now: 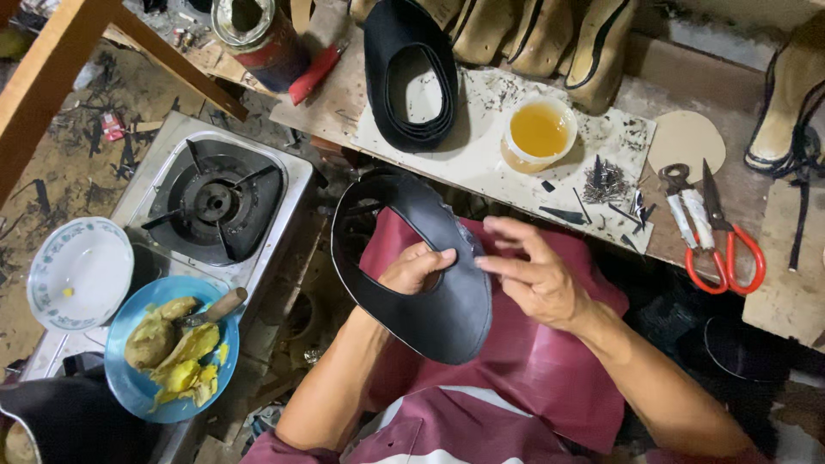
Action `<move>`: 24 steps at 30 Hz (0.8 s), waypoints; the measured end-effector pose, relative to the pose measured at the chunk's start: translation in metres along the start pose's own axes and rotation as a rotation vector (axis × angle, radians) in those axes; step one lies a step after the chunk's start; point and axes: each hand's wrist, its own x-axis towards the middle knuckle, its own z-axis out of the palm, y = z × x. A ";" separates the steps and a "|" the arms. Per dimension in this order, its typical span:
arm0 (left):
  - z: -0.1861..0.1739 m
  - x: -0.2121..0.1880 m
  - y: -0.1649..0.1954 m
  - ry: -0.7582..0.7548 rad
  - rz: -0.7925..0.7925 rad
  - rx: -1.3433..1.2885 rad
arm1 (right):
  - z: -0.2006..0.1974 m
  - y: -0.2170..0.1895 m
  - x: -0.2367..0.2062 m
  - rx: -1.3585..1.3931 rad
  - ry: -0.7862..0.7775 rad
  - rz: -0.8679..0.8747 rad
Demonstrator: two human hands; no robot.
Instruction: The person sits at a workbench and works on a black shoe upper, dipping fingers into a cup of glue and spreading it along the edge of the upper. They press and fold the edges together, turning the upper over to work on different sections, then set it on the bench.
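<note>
A shoe upper (430, 283) is held over the lap between the left hand (414, 268) and right hand (533, 275). A glue cup (539, 131) is set on the board (481, 163) behind; scissors (726, 236) are laid right, a stove (215, 202) left.

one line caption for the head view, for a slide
Both hands, left hand and right hand, hold a black shoe upper over the lap.
</note>
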 end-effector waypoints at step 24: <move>0.011 -0.024 0.018 0.067 -0.102 0.219 | -0.072 0.044 0.080 -0.723 0.124 0.191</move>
